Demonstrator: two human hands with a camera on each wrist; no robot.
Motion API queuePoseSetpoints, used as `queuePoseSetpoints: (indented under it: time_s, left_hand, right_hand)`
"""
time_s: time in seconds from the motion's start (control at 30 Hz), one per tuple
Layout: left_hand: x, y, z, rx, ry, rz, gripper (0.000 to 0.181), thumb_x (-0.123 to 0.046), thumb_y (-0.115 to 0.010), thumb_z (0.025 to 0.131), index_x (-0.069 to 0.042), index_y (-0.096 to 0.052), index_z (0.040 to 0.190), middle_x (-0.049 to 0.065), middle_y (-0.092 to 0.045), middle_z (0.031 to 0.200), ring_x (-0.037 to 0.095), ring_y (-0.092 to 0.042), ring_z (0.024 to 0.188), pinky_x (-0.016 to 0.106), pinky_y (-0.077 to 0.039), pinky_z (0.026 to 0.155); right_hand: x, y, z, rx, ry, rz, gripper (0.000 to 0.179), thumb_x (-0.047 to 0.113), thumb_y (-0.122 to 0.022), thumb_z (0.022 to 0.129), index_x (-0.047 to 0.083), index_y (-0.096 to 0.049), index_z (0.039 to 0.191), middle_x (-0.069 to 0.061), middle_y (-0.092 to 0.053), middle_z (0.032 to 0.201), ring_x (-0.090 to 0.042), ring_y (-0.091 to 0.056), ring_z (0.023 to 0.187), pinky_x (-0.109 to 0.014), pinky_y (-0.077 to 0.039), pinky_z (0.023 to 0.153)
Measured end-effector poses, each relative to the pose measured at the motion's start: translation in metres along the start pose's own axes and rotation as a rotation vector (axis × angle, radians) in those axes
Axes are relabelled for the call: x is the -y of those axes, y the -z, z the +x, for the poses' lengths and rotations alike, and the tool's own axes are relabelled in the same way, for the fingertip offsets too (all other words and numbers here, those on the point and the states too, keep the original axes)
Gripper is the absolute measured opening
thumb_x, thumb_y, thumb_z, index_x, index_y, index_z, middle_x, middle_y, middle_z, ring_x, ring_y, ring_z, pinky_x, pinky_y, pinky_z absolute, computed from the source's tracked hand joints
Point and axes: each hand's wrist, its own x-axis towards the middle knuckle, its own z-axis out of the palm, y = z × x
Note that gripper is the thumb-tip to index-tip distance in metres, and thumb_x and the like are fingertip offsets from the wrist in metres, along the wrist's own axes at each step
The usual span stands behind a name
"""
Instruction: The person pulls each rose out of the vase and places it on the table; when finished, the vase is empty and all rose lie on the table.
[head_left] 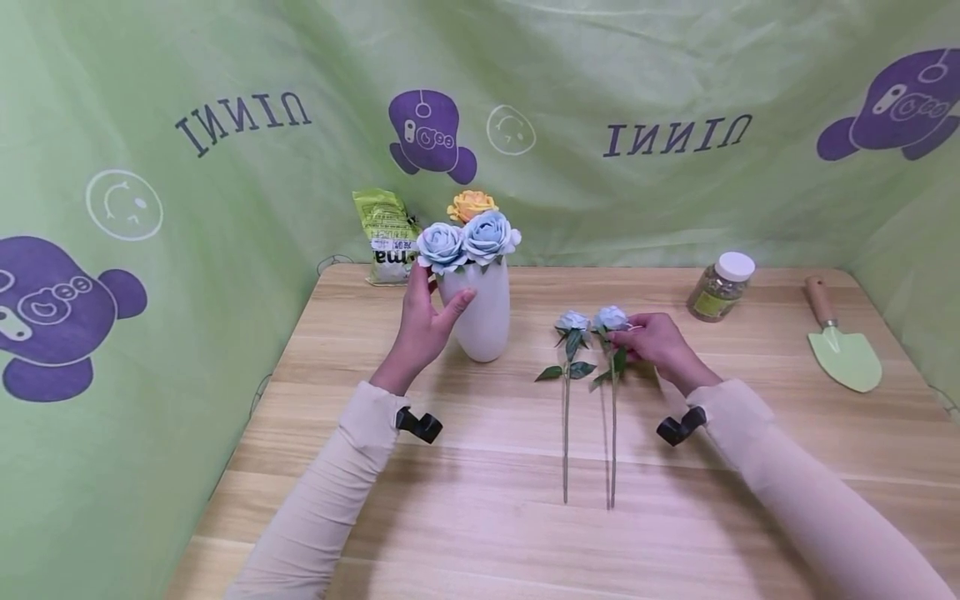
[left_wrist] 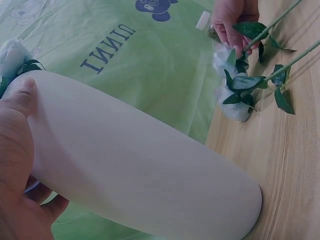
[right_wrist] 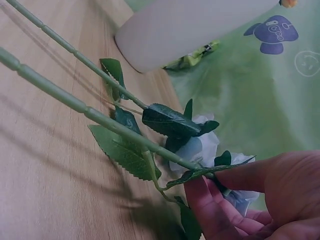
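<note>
A tall white vase (head_left: 480, 321) stands upright on the table, holding two light-blue roses (head_left: 489, 237) and a yellow-orange rose (head_left: 472, 206). My left hand (head_left: 427, 321) grips the vase near its rim, thumb on the front; in the left wrist view that thumb (left_wrist: 25, 95) lies against the white wall. Two more pale-blue roses with long green stems lie on the wood right of the vase. My right hand (head_left: 660, 346) pinches the right-hand rose (head_left: 611, 318) just under its bloom, between thumb and fingers (right_wrist: 205, 205). The other loose rose (head_left: 573, 321) lies beside it, untouched.
Behind the vase leans a green printed bag (head_left: 386, 237). A jar with a white lid (head_left: 722, 286) stands at the back right, and a green trowel with a wooden handle (head_left: 843, 358) lies farther right. Green printed cloth (head_left: 555, 208) hangs around the wooden table (head_left: 480, 517).
</note>
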Motion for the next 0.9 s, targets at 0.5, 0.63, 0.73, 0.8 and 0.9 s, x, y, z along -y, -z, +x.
queuePoseSetpoints:
  time_s: [0.5, 0.63, 0.73, 0.8, 0.9]
  left_hand:
    - [0.003, -0.001, 0.0, -0.008, -0.001, -0.006, 0.073, -0.011, -0.067, 0.096, -0.001, -0.022, 0.152, 0.022, -0.033, 0.152, 0.036, -0.035, 0.144, 0.049, -0.032, 0.123]
    - [0.002, 0.0, 0.0, -0.007, -0.01, -0.009, 0.072, -0.01, -0.066, 0.096, -0.001, -0.022, 0.152, 0.022, -0.033, 0.152, 0.036, -0.035, 0.144, 0.049, -0.032, 0.123]
    - [0.003, 0.0, 0.0, -0.003, -0.013, -0.016, 0.072, -0.009, -0.066, 0.096, -0.001, -0.022, 0.152, 0.022, -0.033, 0.153, 0.036, -0.034, 0.145, 0.05, -0.031, 0.123]
    - [0.006, -0.001, 0.0, -0.001, -0.004, -0.016, 0.073, -0.01, -0.066, 0.096, -0.001, -0.022, 0.152, 0.022, -0.032, 0.153, 0.035, -0.034, 0.145, 0.049, -0.031, 0.124]
    - [0.017, -0.003, 0.003, -0.002, 0.009, -0.01, 0.075, -0.012, -0.068, 0.095, -0.003, -0.022, 0.153, 0.021, -0.032, 0.154, 0.035, -0.034, 0.145, 0.049, -0.031, 0.123]
  right_hand:
    - [0.001, -0.015, 0.007, 0.03, -0.017, -0.04, 0.043, 0.013, -0.068, 0.094, -0.015, -0.058, 0.125, 0.009, -0.07, 0.071, -0.002, -0.062, 0.063, -0.019, -0.055, 0.059]
    - [0.001, -0.021, 0.009, 0.038, -0.015, -0.035, 0.042, 0.014, -0.068, 0.094, -0.014, -0.059, 0.124, 0.008, -0.071, 0.073, -0.002, -0.062, 0.062, -0.018, -0.055, 0.059]
    - [-0.001, -0.026, 0.011, 0.034, -0.016, -0.042, 0.039, 0.014, -0.068, 0.094, -0.013, -0.06, 0.122, 0.007, -0.07, 0.075, -0.001, -0.061, 0.062, -0.017, -0.055, 0.058]
    - [-0.001, -0.029, 0.012, 0.029, -0.018, -0.053, 0.037, 0.014, -0.068, 0.094, -0.011, -0.062, 0.12, 0.007, -0.069, 0.075, -0.002, -0.06, 0.062, -0.017, -0.054, 0.058]
    - [0.0, -0.034, 0.012, 0.031, -0.013, -0.049, 0.037, 0.015, -0.069, 0.094, -0.011, -0.062, 0.12, 0.006, -0.069, 0.076, -0.001, -0.059, 0.061, -0.017, -0.053, 0.057]
